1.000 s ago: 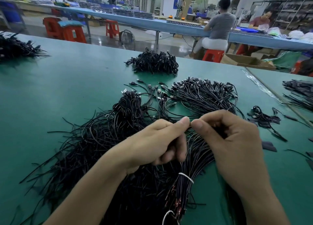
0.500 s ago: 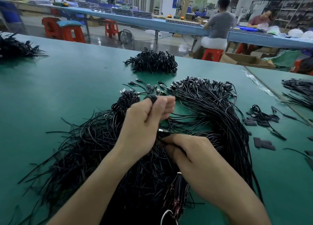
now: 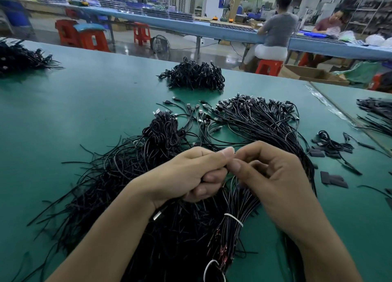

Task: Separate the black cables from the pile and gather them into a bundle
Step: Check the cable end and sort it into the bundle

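The left hand [image 3: 191, 175] is curling its fingers in and pinching a few thin black cables [image 3: 235, 188] between its thumb and first finger. The right hand [image 3: 273, 180] is pinching the same cables right beside it, so the two thumbs are almost touching. Both hands are hanging just above the white band [image 3: 233, 219]. The arms are coming up from the bottom of the view and bending in toward each other.

The pinched cables are running down from the fingers into a bundle [image 3: 231, 228], and the white band is wrapping round it. Left of the white band, the big loose pile [image 3: 110, 175] is lying spread over the green table [image 3: 74, 112]. Past the white band, on the far side of the hands, more cables with little plugs [image 3: 254, 116] are fanning out.

I think these cables are weighing almost nothing. They are looking thin, bendy and smooth, so they are probably slipping and tangling easily. A yank is likely dragging others along. The best place to hold is looking like close to the ends, a few at a time, with a tight fingertip pinch.
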`<state>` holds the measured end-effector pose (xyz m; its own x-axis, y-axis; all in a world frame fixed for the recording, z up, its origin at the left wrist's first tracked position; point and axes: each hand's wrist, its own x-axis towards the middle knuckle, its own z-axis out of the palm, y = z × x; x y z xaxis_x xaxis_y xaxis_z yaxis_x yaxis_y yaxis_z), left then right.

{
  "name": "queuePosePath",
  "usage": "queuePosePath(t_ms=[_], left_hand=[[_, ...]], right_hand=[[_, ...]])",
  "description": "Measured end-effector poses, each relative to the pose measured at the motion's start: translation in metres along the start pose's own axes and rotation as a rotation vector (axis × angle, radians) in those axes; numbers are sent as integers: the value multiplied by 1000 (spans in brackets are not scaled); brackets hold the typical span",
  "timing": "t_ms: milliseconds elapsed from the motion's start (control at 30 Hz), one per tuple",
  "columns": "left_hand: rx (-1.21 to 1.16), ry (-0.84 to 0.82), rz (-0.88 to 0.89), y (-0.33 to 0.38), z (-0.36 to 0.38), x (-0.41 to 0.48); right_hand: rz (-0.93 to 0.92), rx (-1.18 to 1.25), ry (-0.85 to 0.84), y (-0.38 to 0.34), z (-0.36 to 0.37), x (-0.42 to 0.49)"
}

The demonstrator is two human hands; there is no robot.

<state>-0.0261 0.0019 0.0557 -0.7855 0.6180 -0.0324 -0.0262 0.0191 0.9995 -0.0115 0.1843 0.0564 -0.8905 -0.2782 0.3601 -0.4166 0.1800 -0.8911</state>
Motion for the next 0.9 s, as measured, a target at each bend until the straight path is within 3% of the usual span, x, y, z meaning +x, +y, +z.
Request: queuePosePath(t_ms=[100,200,333,400,467,533,600,700,833,900], left_hand=[[-89,-52,-5,-3,-3,-1],[-87,-5,-34,-3,0,-2],[247,301,36,-6,10,9],[267,441,65,-10,13,13],[-42,397,16,-12,14,15],[-326,241,-90,-9,15,14],[-310,186,-158,-10,14,13],[-141,315,-166,-14,14,15],[-86,548,-121,-18,2,15],[-131,660,-56,-17,-5,12]], right_hand=[[-21,76,-120,0,1,0],[-24,32,-113,1,0,0],[-57,-123,14,4,2,0],[-88,-155,76,4,8,1],[-136,-147,118,3,13,1],[-164,-169,167,3,18,0],[-179,-186,218,5,21,1],[-185,-258,252,6,24,2],[48,-316,299,12,18,3],[220,-426,231,19,12,2]])
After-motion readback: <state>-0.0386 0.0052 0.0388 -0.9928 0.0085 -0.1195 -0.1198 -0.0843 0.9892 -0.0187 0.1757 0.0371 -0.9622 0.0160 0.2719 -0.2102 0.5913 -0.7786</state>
